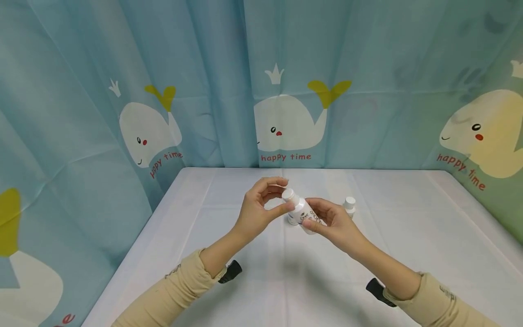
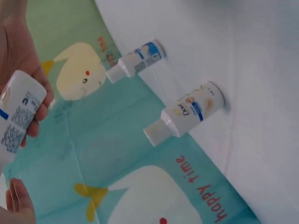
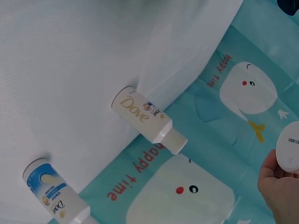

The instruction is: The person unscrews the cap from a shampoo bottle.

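"Where do you find the held bottle?"

"Raised and tilted over the white table; the right hand clasps its body; the left hand curves about its cap; whether that one grips, I cannot tell."

"And around it?"

"Two others, upright; the gold-lettered bottle stands just behind it, partly hidden; the blue-labelled bottle stands farther off to its right."

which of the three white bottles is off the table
The tilted bottle gripped in the right hand; the bottle behind it and the bottle farthest right both stand upright on the tabletop.
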